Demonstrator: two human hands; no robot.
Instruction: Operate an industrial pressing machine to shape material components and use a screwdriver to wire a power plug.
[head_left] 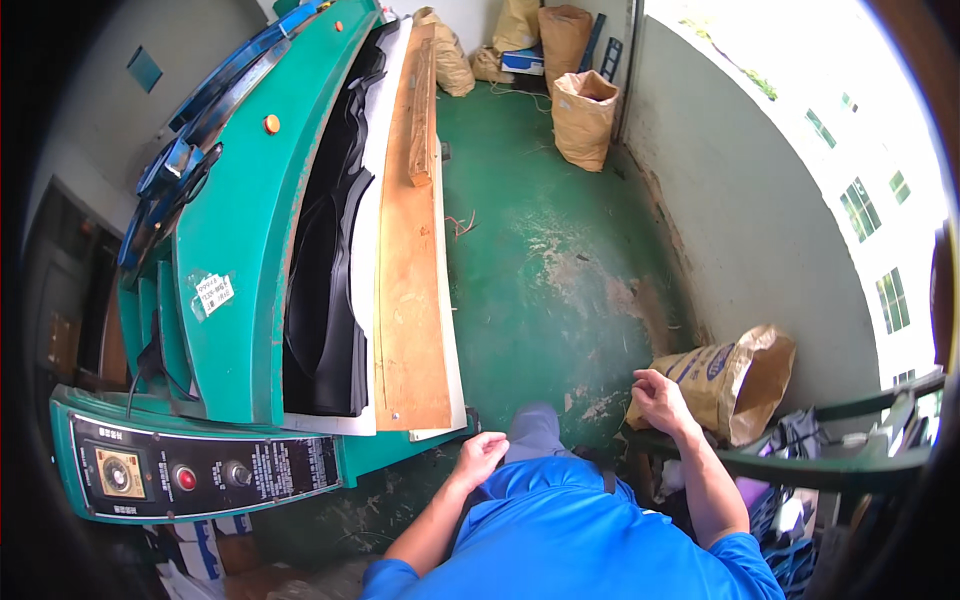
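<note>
Blue shirt [600, 530] is closest. Near the left hand [482, 460] is a long wood board [408, 320], on the green machine [230, 310] near black sheets [335, 290]. The board looks stiff and a bit heavy, so its long side seems best to hold. Near the right hand [660, 402], a paper bag [712, 378] lies on its side by the wall [770, 230]. It looks light and easy to crumple; its rim seems good to grab. The left hand is curled, with nothing seen in it. The right hand is loosely bent; I can't tell if it touches the bag.
</note>
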